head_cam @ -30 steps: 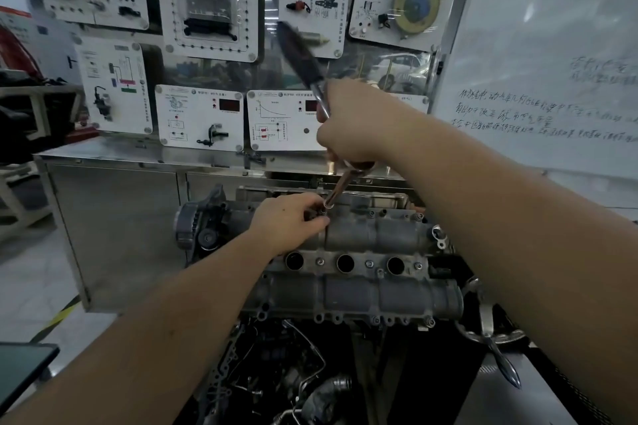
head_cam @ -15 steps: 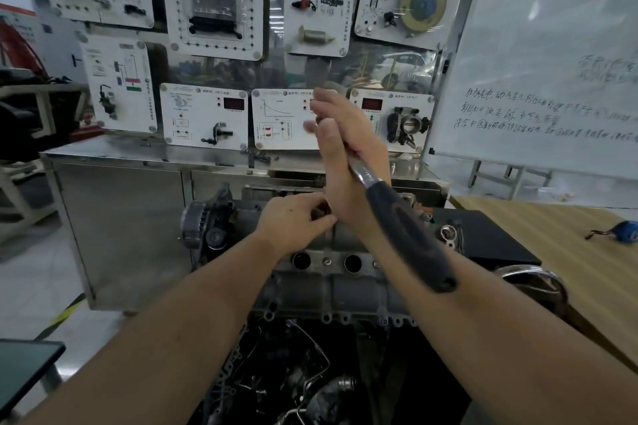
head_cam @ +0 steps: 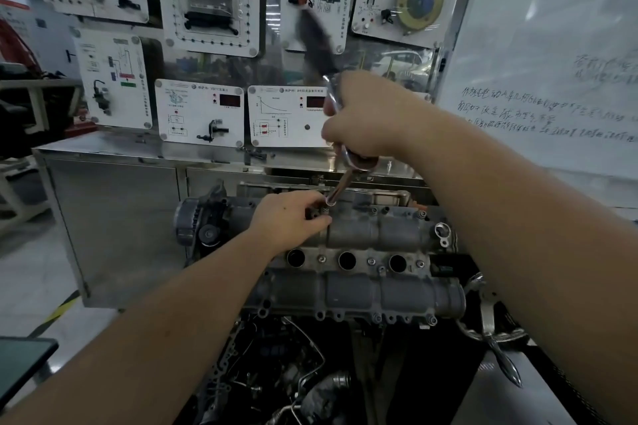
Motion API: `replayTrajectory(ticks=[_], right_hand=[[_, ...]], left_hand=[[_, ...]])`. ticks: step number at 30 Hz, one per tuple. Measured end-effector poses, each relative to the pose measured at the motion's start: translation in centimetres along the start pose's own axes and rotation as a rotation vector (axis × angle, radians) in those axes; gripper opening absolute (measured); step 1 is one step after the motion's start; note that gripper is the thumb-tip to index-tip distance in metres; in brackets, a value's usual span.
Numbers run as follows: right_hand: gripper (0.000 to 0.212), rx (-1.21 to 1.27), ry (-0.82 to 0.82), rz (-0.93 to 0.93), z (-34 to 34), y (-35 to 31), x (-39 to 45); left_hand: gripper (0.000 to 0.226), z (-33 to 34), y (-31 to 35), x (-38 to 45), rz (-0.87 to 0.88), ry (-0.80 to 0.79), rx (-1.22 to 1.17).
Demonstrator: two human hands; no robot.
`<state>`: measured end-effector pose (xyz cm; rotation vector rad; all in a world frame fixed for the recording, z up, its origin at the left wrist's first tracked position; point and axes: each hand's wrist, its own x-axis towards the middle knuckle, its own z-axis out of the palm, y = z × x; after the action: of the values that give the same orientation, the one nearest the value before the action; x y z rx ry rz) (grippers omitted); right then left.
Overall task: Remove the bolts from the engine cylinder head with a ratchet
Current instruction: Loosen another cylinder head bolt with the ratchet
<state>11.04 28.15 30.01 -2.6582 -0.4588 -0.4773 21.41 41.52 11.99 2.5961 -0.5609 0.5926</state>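
Ratchet, chrome with black grip | right hand grips shank for turning | left hand pinches socket end, steadying it on grey cast-metal cylinder head bolt.

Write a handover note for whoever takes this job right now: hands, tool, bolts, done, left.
Right hand grips the ratchet by its metal shaft, black grip pointing up and blurred.
Left hand rests on the cylinder head, fingers at the socket end on a bolt along the far edge.
Done: cannot tell if any bolt is out.
Left: bolts still seated in the middle row and near edge.
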Motion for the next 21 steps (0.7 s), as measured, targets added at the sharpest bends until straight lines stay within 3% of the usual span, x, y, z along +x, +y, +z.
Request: replayTrajectory(ticks=[2, 5, 8, 10, 12, 14, 17, 20, 21], right_hand=[[0.019, -0.416, 0.092, -0.191, 0.7, -1.1, 0.0], [0.021, -0.679, 0.338, -0.509, 3.0, -0.7, -0.4], [0.01, -0.404, 0.796, -0.845, 6.5, 1.8, -0.8], [0.022, -0.075, 0.923, -0.795, 8.0, 2.6, -0.7], [0.028, 0.358, 0.754, -0.547, 8.4, 2.1, -0.3], [0.03, 0.767, 0.495, -0.321, 8.2, 1.2, -0.3], [0.029, 1.122, 0.414, -0.275, 9.0, 0.8, -1.6], [0.018, 1.54, 0.122, -0.098, 7.3, 1.2, -1.9], [0.013, 1.576, 0.095, 0.003, 6.5, 1.5, -1.8]], left_hand=[[0.021, 0.0, 0.0, 0.0, -0.012, 0.006, -0.012], [0.018, 0.1, 0.0, 0.1, -0.044, 0.003, -0.008], [0.013, 0.7, -0.6, 0.0, -0.008, 0.077, -0.161], [0.012, 0.7, -1.0, 0.2, -0.01, 0.056, -0.172], [0.034, 0.6, -0.5, -0.1, 0.011, -0.003, -0.169], [0.028, 0.3, 0.0, -0.3, 0.036, 0.018, -0.094], [0.014, 0.2, 0.1, -0.2, 0.033, 0.092, -0.093], [0.002, 0.3, -0.2, 0.0, 0.008, 0.059, -0.047], [0.011, 0.3, -0.2, 0.1, 0.005, 0.054, -0.035]])
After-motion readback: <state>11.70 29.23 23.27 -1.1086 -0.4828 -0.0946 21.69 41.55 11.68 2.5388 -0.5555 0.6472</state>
